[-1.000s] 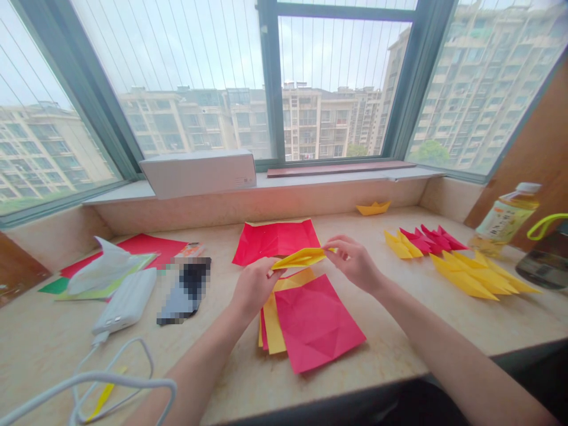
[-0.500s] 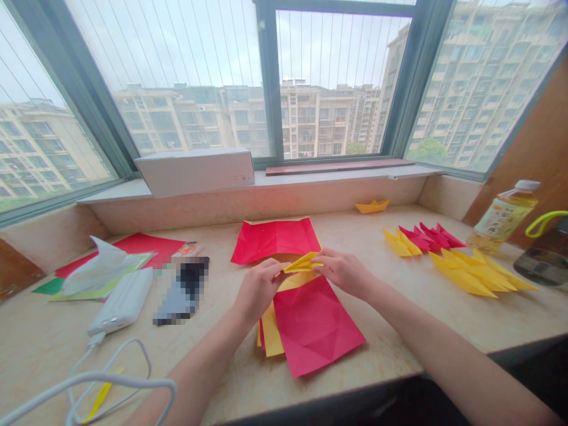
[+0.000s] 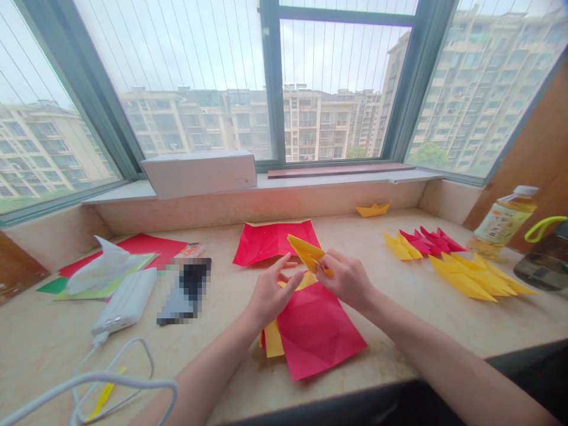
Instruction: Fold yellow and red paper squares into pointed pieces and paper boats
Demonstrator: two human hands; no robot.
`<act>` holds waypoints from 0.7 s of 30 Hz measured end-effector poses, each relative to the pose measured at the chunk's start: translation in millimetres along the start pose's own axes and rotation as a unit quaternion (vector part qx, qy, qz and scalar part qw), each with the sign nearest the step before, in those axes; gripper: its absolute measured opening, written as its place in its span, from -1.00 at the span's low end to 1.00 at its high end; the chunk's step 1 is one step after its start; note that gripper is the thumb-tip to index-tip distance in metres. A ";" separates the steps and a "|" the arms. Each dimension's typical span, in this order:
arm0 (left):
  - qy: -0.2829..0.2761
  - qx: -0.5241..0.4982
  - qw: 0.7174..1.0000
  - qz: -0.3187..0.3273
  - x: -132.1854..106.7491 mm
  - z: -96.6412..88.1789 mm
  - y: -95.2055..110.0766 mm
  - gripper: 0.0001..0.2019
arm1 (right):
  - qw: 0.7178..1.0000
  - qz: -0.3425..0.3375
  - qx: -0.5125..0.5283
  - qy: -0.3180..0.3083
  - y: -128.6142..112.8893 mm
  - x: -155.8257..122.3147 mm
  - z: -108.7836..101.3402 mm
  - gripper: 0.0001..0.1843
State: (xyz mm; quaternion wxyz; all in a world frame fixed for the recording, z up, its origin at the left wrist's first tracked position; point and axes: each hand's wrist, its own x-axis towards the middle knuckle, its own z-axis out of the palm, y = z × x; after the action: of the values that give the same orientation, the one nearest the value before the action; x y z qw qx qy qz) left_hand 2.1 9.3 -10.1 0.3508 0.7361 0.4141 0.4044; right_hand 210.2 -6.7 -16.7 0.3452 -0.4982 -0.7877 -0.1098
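Observation:
Pinched in my right hand (image 3: 344, 275) is a folded yellow paper piece (image 3: 305, 251), its pointed end tilted up to the left. Just left of it my left hand (image 3: 275, 287) has its thumb and fingers apart, with nothing between them. Below both hands lies a creased red paper sheet (image 3: 319, 337), overlapping yellow sheets (image 3: 274, 340). Behind the hands a creased red sheet with a yellow edge (image 3: 261, 242) rests on the counter.
Yellow paper boats (image 3: 474, 275) and red folded papers (image 3: 428, 241) stand to the right, near a drink bottle (image 3: 506, 219). One yellow boat (image 3: 373, 210) sits farther back. On the left are a white power bank (image 3: 126, 302), a cable (image 3: 119, 381) and a tissue pack (image 3: 104, 269).
My left hand has let go of the folded yellow paper and opened. My right hand has turned the paper from nearly level to pointing up and left.

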 end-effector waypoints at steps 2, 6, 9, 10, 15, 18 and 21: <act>-0.034 -0.038 0.999 -0.007 -1.6 5.1 1.2 -0.51 | 1.000 -0.021 -0.002 0.005 -8.8 -0.8 1.0 -0.77; -0.037 -0.097 0.994 -0.024 -3.1 10.0 0.4 -0.54 | 0.998 -0.068 -0.002 0.007 -19.4 -2.1 2.1 -0.70; -0.033 -0.129 0.991 -0.022 -3.1 10.3 0.5 -0.55 | 0.996 -0.077 0.001 0.038 -20.9 -3.5 3.1 -0.66; -0.034 -0.139 0.989 -0.021 -3.1 10.2 1.4 -0.56 | 0.996 -0.077 0.002 0.049 -20.9 -3.9 3.4 -0.66; -0.048 -0.176 0.983 -0.023 -3.5 8.9 8.1 -0.57 | 0.995 -0.060 0.017 0.072 -22.1 -3.3 1.4 -0.63; -0.041 -0.181 0.982 -0.024 -3.5 8.2 8.1 -0.57 | 0.996 -0.042 0.014 0.078 -22.7 -1.9 -1.8 -0.63; -0.050 -0.182 0.982 -0.029 -4.2 8.9 4.9 -0.56 | 0.997 -0.031 -0.010 0.066 -21.8 -1.6 -4.0 -0.64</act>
State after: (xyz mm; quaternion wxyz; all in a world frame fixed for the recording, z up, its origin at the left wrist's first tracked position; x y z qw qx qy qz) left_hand 10.2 1.9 -11.0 0.5103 0.6671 0.3367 0.4257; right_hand 193.6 -20.3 -11.1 0.3875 -0.4688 -0.7773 -0.1609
